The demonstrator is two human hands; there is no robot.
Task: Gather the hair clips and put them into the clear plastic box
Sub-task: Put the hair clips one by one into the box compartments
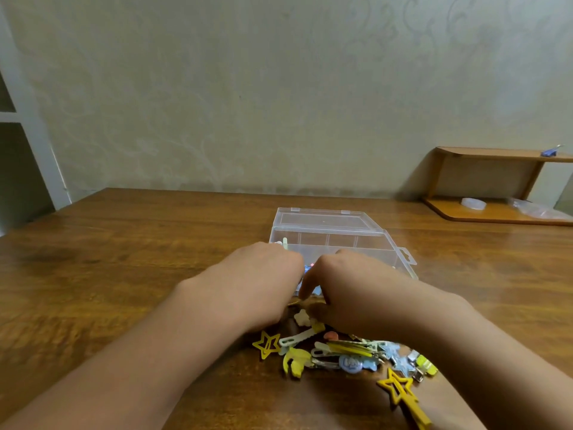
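Box (325, 225) open, compartments holding few clips — pile (344, 352) outside.

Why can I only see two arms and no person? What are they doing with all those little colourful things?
The camera sits on the person's head and looks down, so you see only their arms. The left hand and right hand are close together at the near edge of a clear plastic box with its lid open. On the wooden table lies a pile of hair clips, with yellow stars among them. Some clips are already in the box. The fingers are hidden, so I cannot tell what they hold.
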